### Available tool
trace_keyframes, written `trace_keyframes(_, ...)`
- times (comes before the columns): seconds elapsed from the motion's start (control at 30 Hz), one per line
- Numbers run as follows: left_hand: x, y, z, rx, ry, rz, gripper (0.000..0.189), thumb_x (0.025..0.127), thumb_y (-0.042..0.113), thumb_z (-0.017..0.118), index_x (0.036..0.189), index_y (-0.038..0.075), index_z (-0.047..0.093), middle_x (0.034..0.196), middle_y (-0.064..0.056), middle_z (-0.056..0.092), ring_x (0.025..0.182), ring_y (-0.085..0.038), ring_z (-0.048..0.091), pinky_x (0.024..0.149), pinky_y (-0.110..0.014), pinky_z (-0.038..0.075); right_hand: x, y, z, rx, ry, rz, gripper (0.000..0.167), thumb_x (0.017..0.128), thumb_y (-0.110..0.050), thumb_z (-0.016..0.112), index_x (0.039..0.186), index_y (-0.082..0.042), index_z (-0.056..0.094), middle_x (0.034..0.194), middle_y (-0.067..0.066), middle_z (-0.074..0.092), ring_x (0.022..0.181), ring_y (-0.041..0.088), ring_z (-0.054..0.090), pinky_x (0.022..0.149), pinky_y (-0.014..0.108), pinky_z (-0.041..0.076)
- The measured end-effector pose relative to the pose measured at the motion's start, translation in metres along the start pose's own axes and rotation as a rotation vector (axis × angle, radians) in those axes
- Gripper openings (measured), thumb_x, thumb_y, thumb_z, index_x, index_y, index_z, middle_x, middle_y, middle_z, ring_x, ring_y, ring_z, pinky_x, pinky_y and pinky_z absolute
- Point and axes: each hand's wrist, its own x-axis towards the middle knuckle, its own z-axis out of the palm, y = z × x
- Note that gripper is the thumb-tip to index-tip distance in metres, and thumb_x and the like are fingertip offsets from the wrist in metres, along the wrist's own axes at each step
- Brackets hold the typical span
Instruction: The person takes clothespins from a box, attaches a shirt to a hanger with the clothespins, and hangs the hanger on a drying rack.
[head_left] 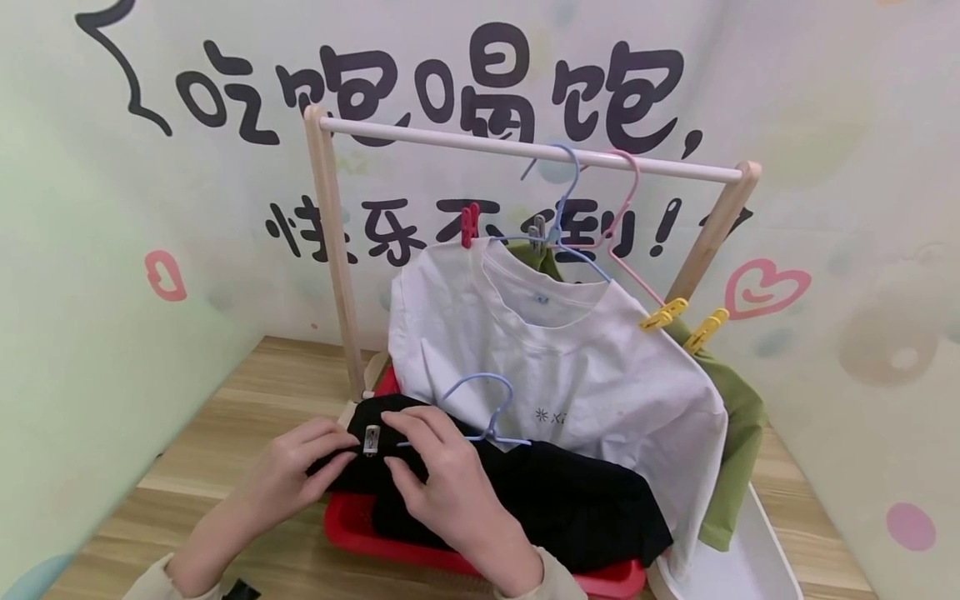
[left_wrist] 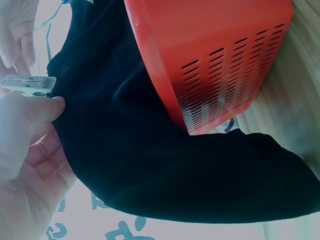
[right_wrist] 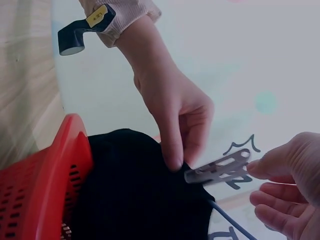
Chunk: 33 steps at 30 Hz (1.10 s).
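Observation:
A black shirt [head_left: 585, 492] lies over a red basket [head_left: 442, 542], with a blue hanger [head_left: 492, 421] at its neck. My left hand [head_left: 296, 467] pinches the edge of the black cloth between thumb and fingers, left of a grey clothespin [head_left: 371, 440]. That clothespin [right_wrist: 217, 167] is clamped on the shirt and sticks out from its edge. Beside its outer end is my right hand [head_left: 446, 467], thumb and fingers spread apart. In the right wrist view, the right thumb [right_wrist: 270, 162] lies very near the clothespin's end; whether they touch I cannot tell.
Behind the basket stands a rack with a white rail [head_left: 450, 137]. A white T-shirt [head_left: 465, 333] and a green garment [head_left: 738, 425] hang there, with a red clothespin [head_left: 469, 226] and yellow clothespins [head_left: 663, 316]. A white tray [head_left: 757, 550] is at the right.

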Motion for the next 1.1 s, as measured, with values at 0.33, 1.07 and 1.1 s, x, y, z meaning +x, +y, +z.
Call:
trace_keyframes(0.33,-0.002,-0.002,0.0,0.009,-0.014,-0.013,0.035,0.098,0.028,0.048,0.082,0.003,0.066,0.083,-0.001,0.059,0.071,-0.01,0.054,0.065,-0.015,0.045,-0.025,0.004,-0.031,0.056,-0.015,0.052,0.043,0.07,0.006,0.075,0.11,-0.003,0.062,0.105,0.006,0.059,0.094,0.015,0.06,0.081,0.02,0.049)
trace_keyframes(1.07,-0.004,-0.005,0.003,-0.011,-0.016,-0.009,0.034,0.097,0.028,0.049,0.082,0.003,0.066,0.083,-0.001,0.059,0.071,-0.009,0.053,0.064,-0.014,0.044,-0.081,0.034,-0.097,-0.118,0.144,0.173,0.031,0.094,-0.031,0.057,0.1,-0.003,0.068,0.097,0.004,0.065,0.084,0.013,0.06,0.078,0.013,0.045)
trace_keyframes(1.1,-0.004,-0.005,0.003,-0.014,-0.014,-0.006,0.033,0.097,0.027,0.049,0.082,0.003,0.066,0.083,-0.001,0.058,0.071,-0.009,0.053,0.064,-0.014,0.044,-0.084,0.036,-0.1,-0.129,0.152,0.181,0.032,0.093,-0.032,0.057,0.1,-0.003,0.068,0.096,0.004,0.065,0.084,0.013,0.06,0.079,0.012,0.045)
